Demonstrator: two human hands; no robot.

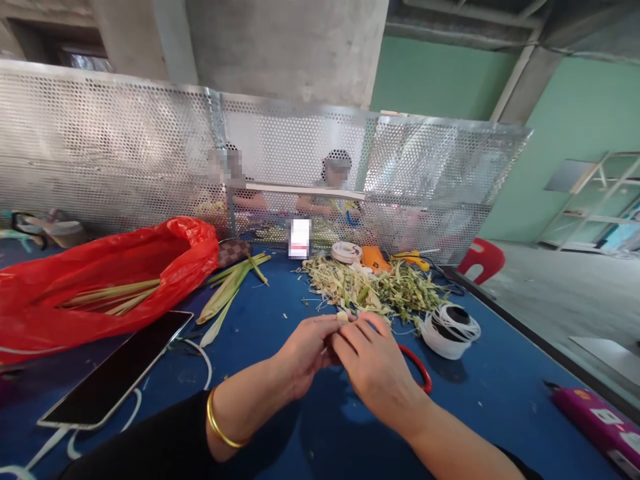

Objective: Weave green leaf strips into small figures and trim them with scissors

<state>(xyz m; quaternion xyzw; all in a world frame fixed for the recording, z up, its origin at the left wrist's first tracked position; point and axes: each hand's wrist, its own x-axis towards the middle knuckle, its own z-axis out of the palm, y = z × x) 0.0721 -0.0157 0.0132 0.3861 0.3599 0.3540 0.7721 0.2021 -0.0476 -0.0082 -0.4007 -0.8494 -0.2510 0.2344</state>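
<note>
The pale piece (343,317) sits right at the meeting of the two hands, above the blue table (265,373), at the far end of the grip and pointing away from the wearer. The left hand (307,353) comes in from the left with its thumb laid along toward the piece, seemingly pinched closed on it. The right hand (373,367) arches over from the other side, fingers bent and their tips close against the same spot; whether it has hold of anything, I cannot tell. Neither hand is clearly nearer, as both reach the piece. Only a small end shows, so its long axis is hard to judge; the rest is probably hidden behind the fingers.

Just beside the right hand, on its outer side, a red loop handle (425,377) curves out, partly covered by the hand. Straight beyond the fingertips lies the heap of plant shreds (350,283), with the white cord coil (445,343) to its right, nearer the table's edge.
</note>
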